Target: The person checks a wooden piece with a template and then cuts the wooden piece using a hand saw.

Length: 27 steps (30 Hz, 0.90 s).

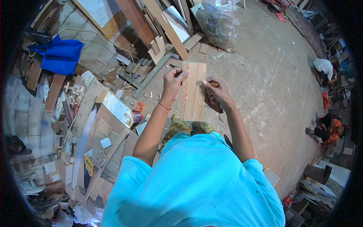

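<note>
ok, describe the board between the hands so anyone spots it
Find the big turquoise shirt at bottom centre, then go up to the left hand and right hand. Between them is the board, a flat rectangle, its long side running up the picture. Its pale, grained face sets it apart from the dark brown piece in the right hand.

From where I sit, the head view gives me a pale wooden board (194, 94) held lengthwise just above centre, the wearer's left hand (173, 82) pinching its edge at the board's ten o'clock and the right hand (219, 93), curled around a dark brown piece (217, 107), setting its thumb on the edge at two o'clock. The turquoise shirt (196, 174) fills my six o'clock. Farther out I see a blue bag (63, 56) at ten, a clear plastic bag (219, 28) near one, and a person in orange (334, 130) at three.
</note>
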Available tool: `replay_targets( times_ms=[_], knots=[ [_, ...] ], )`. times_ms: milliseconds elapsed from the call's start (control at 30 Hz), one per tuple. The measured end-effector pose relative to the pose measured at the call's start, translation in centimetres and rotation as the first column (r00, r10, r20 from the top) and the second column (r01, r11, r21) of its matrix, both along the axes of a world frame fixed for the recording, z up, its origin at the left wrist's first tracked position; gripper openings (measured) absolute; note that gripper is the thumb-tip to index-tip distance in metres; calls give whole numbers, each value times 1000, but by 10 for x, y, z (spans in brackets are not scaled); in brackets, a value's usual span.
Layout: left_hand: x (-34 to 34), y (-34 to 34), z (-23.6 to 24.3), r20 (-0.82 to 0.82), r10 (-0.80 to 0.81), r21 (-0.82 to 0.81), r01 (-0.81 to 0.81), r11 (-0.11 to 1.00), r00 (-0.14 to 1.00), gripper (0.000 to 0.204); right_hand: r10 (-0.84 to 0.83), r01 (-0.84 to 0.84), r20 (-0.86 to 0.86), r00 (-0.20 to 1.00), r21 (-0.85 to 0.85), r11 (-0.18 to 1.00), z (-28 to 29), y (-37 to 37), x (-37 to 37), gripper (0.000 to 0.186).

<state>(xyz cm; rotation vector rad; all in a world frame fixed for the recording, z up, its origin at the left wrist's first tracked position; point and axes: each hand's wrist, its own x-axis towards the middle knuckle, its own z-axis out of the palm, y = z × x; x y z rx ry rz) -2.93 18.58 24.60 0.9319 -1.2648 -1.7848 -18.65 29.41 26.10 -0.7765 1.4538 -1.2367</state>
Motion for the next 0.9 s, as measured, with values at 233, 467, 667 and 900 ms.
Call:
replay_targets(
  times_ms=[233, 467, 667, 900],
  knots=[
    [-20, 16, 3, -145, -29, 94, 43, 995, 989, 16, -117, 115, 178, 977, 24, 993, 3, 13, -6, 20],
    [-19, 28, -13, 24, -359, 97, 355, 930, 933, 19, -203, 202, 141, 969, 24, 979, -1, 17, -24, 22],
    [-29, 22, -19, -161, -224, 268, 261, 927, 961, 21, -240, 227, 144, 960, 99, 969, -6, 29, -30, 34],
    [-33, 14, -26, -201, -139, 282, 193, 940, 970, 22, -84, 83, 56, 995, 29, 996, -13, 27, -18, 28]
  ],
)
